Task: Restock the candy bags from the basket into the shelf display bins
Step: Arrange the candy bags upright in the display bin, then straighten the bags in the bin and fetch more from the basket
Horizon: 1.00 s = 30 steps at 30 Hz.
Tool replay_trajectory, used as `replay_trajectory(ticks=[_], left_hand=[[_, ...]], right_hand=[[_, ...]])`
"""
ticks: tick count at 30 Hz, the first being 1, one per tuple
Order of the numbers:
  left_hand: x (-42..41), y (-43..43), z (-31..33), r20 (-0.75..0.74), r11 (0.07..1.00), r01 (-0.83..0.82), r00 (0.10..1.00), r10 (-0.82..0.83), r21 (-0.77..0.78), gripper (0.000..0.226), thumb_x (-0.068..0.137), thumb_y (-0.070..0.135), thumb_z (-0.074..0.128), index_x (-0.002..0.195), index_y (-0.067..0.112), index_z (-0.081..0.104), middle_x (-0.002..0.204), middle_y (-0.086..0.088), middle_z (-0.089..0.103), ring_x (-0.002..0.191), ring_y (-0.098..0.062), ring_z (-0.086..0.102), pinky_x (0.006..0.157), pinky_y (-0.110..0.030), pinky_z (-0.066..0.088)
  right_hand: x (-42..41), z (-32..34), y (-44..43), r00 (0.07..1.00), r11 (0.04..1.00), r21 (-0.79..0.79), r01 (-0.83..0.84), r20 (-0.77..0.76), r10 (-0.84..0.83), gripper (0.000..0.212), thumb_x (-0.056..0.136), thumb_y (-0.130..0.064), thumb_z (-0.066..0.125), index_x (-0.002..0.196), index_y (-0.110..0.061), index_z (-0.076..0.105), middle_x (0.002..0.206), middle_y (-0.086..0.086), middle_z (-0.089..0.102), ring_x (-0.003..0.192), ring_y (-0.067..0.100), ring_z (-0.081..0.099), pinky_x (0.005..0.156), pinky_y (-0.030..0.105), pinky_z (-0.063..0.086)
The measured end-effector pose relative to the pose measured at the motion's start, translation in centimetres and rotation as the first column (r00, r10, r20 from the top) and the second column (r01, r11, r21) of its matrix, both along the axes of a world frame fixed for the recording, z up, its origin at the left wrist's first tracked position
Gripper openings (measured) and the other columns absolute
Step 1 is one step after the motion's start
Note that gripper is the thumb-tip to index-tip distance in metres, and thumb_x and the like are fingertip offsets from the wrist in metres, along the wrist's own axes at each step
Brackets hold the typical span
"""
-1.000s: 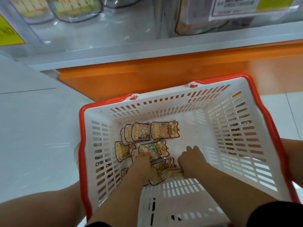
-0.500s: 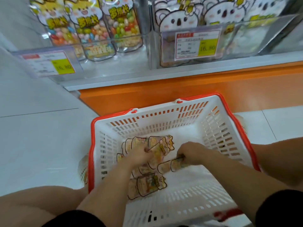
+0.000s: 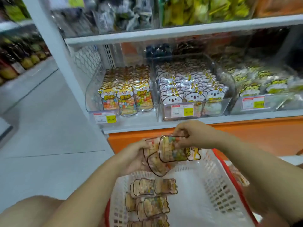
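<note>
Above the basket, my left hand [image 3: 132,158] grips a small stack of cat-shaped candy bags [image 3: 161,154] from below. My right hand [image 3: 195,134] pinches the top edge of the uppermost bag in that stack. More of the same bags [image 3: 150,200] lie loose on the floor of the white basket with a red rim [image 3: 214,182]. On the lowest shelf, a clear display bin [image 3: 91,94] holds rows of matching bags [image 3: 126,90] standing upright, with free room at its left side.
A second clear bin [image 3: 218,105] of koala-shaped bags [image 3: 188,89] sits to the right, and a third bin [image 3: 262,102] beyond it. Price tags [image 3: 105,117] hang on the bin fronts. An orange plinth [image 3: 262,136] runs under the shelf. A white upright post [image 3: 54,51] stands left.
Both hands have lifted out of the basket with candy bags and brought them together in front of the shelf. The view has tilted up from the basket to the bins.
</note>
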<state>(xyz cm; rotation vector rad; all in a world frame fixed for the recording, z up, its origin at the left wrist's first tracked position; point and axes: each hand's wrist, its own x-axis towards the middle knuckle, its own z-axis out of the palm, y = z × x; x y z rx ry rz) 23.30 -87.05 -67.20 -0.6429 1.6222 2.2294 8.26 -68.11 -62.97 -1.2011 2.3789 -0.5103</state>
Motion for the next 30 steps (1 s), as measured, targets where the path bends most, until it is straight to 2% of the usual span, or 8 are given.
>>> replay_trajectory(ticks=[6, 10, 14, 16, 19, 22, 27, 30], left_hand=[[0.6, -1.1, 4.6, -0.294, 0.992, -0.033, 0.956, -0.004, -0.121, 0.046, 0.092, 0.000, 0.062, 0.136, 0.010, 0.051, 0.117, -0.013, 0.071, 0.100, -0.028, 0.071, 0.078, -0.040, 0.059], [-0.2, -2.1, 6.7, -0.390, 0.953, -0.251, 0.905, 0.169, -0.170, 0.041, 0.091, -0.005, 0.062, 0.129, 0.007, 0.057, 0.112, -0.014, 0.074, 0.095, -0.025, 0.073, 0.069, -0.030, 0.058], [-0.5, -3.3, 7.8, -0.448, 0.923, -0.380, 0.837, 0.315, -0.060, 0.039, 0.092, 0.000, 0.062, 0.130, 0.010, 0.059, 0.117, -0.012, 0.073, 0.105, -0.029, 0.071, 0.077, -0.034, 0.060], [-0.4, -3.8, 8.2, -0.452, 0.909, -0.416, 0.813, 0.368, -0.008, 0.038, 0.092, 0.003, 0.062, 0.129, 0.015, 0.059, 0.117, -0.009, 0.073, 0.106, -0.028, 0.071, 0.082, -0.037, 0.060], [-0.2, -4.6, 8.3, -0.457, 0.911, -0.410, 0.805, 0.379, 0.034, 0.046, 0.086, 0.011, 0.067, 0.130, 0.020, 0.059, 0.118, -0.006, 0.073, 0.107, -0.025, 0.071, 0.089, -0.041, 0.057], [-0.1, -5.6, 8.6, -0.453, 0.904, -0.413, 0.790, 0.414, 0.106, 0.058, 0.074, 0.010, 0.070, 0.130, 0.015, 0.057, 0.115, -0.010, 0.074, 0.098, -0.026, 0.073, 0.072, -0.039, 0.062], [0.3, -9.4, 7.5, -0.419, 0.752, -0.657, 0.668, 0.615, 0.056, 0.044, 0.092, 0.006, 0.067, 0.132, 0.023, 0.060, 0.119, -0.003, 0.073, 0.110, -0.031, 0.069, 0.092, -0.049, 0.057], [1.8, -11.6, 7.1, -0.500, 0.581, -0.800, 0.567, 0.655, -0.146, 0.042, 0.087, 0.014, 0.073, 0.124, 0.031, 0.065, 0.115, 0.001, 0.074, 0.106, -0.027, 0.071, 0.093, -0.057, 0.054]], right_hand=[[1.0, 5.0, -1.9, 0.984, 0.925, -0.338, 0.176, 0.091, -0.155, 0.028, 0.074, -0.035, 0.086, 0.089, -0.031, 0.063, 0.060, -0.013, 0.049, 0.052, -0.004, 0.046, 0.050, 0.013, 0.031], [1.1, 7.5, -3.7, 0.944, 0.825, -0.479, 0.300, 0.025, -0.328, 0.050, 0.067, -0.050, 0.086, 0.109, -0.036, 0.061, 0.087, -0.014, 0.061, 0.074, -0.002, 0.058, 0.062, 0.018, 0.041], [1.8, 7.5, -5.2, 0.825, 0.604, -0.562, 0.565, 0.407, -0.393, 0.056, 0.072, -0.038, 0.086, 0.116, -0.030, 0.053, 0.101, -0.009, 0.059, 0.079, 0.007, 0.062, 0.065, 0.024, 0.048], [2.0, 6.3, -6.3, 0.768, 0.591, -0.521, 0.616, 0.563, -0.305, 0.043, 0.074, -0.026, 0.086, 0.107, -0.021, 0.059, 0.084, -0.005, 0.057, 0.071, 0.016, 0.061, 0.063, 0.037, 0.051], [1.5, 5.4, -8.3, 0.724, 0.514, -0.544, 0.663, 0.640, -0.257, 0.026, 0.078, -0.020, 0.083, 0.092, -0.016, 0.061, 0.066, -0.001, 0.056, 0.067, 0.021, 0.061, 0.066, 0.035, 0.044], [1.0, 6.1, -10.9, 0.662, 0.402, -0.563, 0.723, 0.731, -0.166, 0.015, 0.086, -0.008, 0.074, 0.088, -0.010, 0.059, 0.061, 0.004, 0.056, 0.053, 0.018, 0.057, 0.057, 0.028, 0.047], [-1.9, 6.4, -14.8, 0.735, 0.299, -0.699, 0.650, 0.479, -0.481, 0.010, 0.093, -0.023, 0.065, 0.095, -0.013, 0.063, 0.085, 0.005, 0.067, 0.074, 0.021, 0.064, 0.068, 0.031, 0.049], [-3.2, 5.8, -16.7, 0.818, 0.446, -0.740, 0.504, 0.243, -0.522, 0.005, 0.094, -0.022, 0.061, 0.094, -0.017, 0.059, 0.084, 0.002, 0.063, 0.080, 0.024, 0.060, 0.067, 0.032, 0.040]])
